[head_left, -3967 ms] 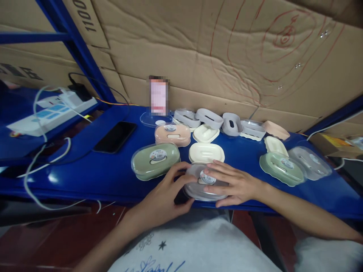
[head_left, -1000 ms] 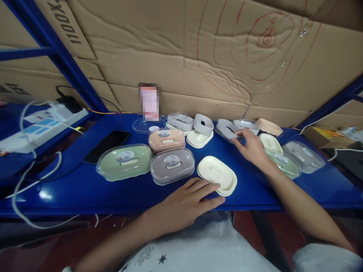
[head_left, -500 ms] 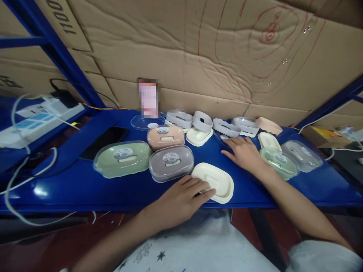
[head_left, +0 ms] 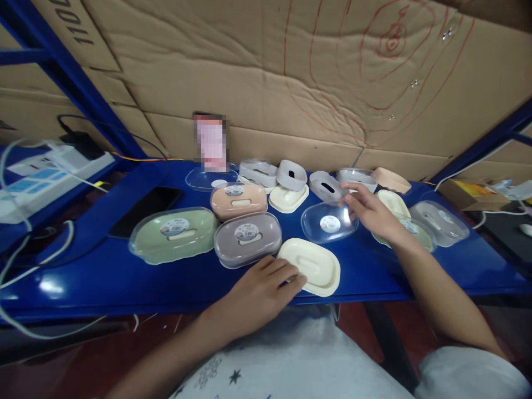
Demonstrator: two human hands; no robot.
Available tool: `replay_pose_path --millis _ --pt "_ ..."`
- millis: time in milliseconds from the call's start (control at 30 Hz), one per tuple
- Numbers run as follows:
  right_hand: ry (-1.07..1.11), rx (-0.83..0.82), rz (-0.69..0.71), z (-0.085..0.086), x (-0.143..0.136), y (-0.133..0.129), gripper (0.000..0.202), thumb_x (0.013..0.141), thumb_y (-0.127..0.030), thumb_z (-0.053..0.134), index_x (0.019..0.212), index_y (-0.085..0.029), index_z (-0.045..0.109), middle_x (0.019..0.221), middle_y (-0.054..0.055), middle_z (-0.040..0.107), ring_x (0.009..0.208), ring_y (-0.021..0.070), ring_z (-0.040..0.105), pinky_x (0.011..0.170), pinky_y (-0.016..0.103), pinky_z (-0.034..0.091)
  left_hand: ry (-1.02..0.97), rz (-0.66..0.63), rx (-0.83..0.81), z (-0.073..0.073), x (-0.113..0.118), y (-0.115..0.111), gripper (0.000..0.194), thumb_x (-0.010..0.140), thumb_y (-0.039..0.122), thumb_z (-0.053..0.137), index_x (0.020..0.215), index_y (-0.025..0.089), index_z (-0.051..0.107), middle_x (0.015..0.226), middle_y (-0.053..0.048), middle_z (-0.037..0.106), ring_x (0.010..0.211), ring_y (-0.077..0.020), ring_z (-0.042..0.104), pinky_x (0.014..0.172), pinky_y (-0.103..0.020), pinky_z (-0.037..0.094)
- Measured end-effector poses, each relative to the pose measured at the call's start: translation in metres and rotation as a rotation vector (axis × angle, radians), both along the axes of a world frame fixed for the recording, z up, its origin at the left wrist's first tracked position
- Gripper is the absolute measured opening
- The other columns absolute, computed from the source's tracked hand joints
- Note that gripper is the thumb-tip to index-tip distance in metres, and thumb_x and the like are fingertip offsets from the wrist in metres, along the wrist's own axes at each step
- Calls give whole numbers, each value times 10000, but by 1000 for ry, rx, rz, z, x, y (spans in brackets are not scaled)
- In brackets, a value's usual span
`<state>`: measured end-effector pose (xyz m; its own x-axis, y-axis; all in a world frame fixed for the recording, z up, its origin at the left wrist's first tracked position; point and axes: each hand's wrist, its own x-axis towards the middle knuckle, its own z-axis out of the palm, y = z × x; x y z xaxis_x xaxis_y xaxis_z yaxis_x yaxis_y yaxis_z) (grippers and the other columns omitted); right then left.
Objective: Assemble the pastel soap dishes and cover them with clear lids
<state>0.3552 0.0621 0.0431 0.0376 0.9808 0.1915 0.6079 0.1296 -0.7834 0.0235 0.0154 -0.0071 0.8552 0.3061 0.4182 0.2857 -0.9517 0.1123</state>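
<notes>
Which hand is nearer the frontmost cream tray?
Left. The left hand is at the near-left rim of the cream tray; the right hand is farther back and to the right, by a clear lid.

The clear oval plastic lid (head_left: 330,223) is lying farther forward of the light-grey slotted plastic shell (head_left: 318,189); the cream oval plastic tray (head_left: 315,265) is occupying the former spot of the grey lidded plastic box (head_left: 248,239), now sitting farther left.

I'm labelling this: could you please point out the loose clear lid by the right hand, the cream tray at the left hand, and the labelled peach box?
Clear lid (head_left: 330,224), head view: round label.
Cream tray (head_left: 317,271), head view: inner floor.
Peach box (head_left: 239,209), head view: wall below slot.
</notes>
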Motion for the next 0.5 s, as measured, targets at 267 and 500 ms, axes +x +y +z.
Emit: replay_pose_path --millis 267,500 --pt "-795 68 -102 -6 -7 -2 326 1068 -303 472 1291 -206 690 1131 133 794 998 328 767 892 442 582 23 27 -45 1 2 0 242 1047 152 588 1281 194 631 1368 -86 680 1236 -248 641 979 -395 518" --pt "-783 291 145 -14 -13 1 432 1102 -265 382 1484 -197 573 1453 134 674 1347 303 627 1125 496 480 3 -46 -41 3 1 -1 134 1081 199 569 1192 185 642 1149 -52 732 1049 -211 672 904 -359 518"
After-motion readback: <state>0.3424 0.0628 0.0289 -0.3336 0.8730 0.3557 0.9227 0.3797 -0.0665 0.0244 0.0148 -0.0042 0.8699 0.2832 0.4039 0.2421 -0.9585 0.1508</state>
